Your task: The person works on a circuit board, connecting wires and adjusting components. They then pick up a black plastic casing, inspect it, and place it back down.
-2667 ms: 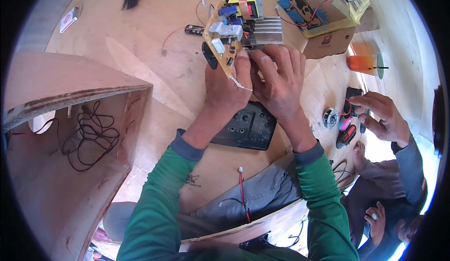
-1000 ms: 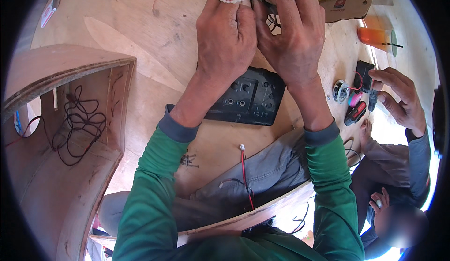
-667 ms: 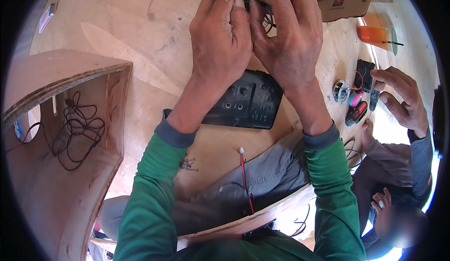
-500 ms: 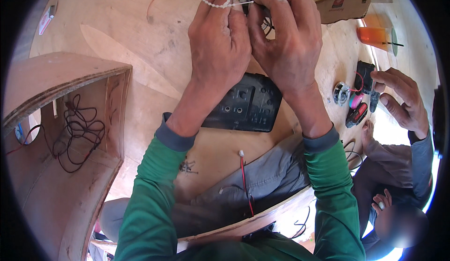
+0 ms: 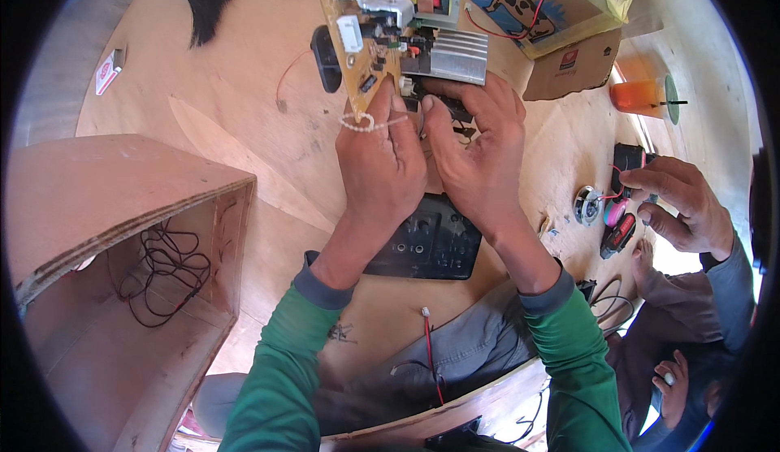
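Left grip (image 5: 380,166) and right grip (image 5: 481,155) hold the circuit board (image 5: 358,74), more visible than earlier.

The top edge cuts off the circuit board (image 5: 358,77).

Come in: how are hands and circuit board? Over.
Left hand gripping tan circuit board. Right hand by ribbed silver metal heatsink. White beaded plastic tie over left hand.

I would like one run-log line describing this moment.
left hand: grips lower end of circuit board; right hand: by silver heatsink, grip unclear; black panel: on wooden surface; wooden box: dark cable inside
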`<state>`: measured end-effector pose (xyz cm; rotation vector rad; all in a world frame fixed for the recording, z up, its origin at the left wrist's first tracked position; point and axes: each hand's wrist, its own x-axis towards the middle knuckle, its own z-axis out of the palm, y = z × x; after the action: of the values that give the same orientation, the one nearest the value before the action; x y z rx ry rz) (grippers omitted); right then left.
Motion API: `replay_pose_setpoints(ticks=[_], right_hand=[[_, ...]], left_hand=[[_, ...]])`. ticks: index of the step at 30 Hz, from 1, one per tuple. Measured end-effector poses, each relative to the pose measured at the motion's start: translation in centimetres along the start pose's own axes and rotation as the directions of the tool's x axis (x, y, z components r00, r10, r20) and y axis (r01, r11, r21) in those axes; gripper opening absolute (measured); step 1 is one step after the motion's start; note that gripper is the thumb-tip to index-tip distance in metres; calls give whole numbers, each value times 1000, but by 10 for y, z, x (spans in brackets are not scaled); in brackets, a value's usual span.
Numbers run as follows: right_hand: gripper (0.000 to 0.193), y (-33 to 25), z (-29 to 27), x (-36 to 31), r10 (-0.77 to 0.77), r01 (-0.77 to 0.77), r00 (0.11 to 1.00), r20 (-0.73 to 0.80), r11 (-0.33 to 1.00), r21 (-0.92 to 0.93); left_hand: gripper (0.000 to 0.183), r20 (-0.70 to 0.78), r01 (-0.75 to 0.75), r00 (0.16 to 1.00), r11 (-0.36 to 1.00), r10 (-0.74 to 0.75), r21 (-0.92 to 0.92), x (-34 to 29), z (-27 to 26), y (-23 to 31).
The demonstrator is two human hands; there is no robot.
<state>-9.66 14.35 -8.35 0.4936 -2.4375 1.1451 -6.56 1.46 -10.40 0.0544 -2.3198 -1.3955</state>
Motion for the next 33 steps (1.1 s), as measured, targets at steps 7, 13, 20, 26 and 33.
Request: replay_pose_setpoints(ticks=[7,13,20,26,33], right_hand=[[19,-1,-2,-2,64,-65,998,22,997,30],[17,0,5,-3,82,-81,996,-26,997,4],[12,-5,4,-2,234,-233,972,-2,968,90],[13,-2,4,1,252,-251,968,16,954,163],[18,-3,5,-2,390,-389,918,67,858,335]], left_hand=[[22,-69,-111,992,989,105,-101,1,7,-8],[29,-15,-66,998,984,64,-167,-1,3,-10],[32,-15,-87,996,988,85,-130,-2,4,-11],[35,5,-83,996,984,85,-157,-2,4,-8],[32,10,-104,994,991,106,-86,-3,5,-9]])
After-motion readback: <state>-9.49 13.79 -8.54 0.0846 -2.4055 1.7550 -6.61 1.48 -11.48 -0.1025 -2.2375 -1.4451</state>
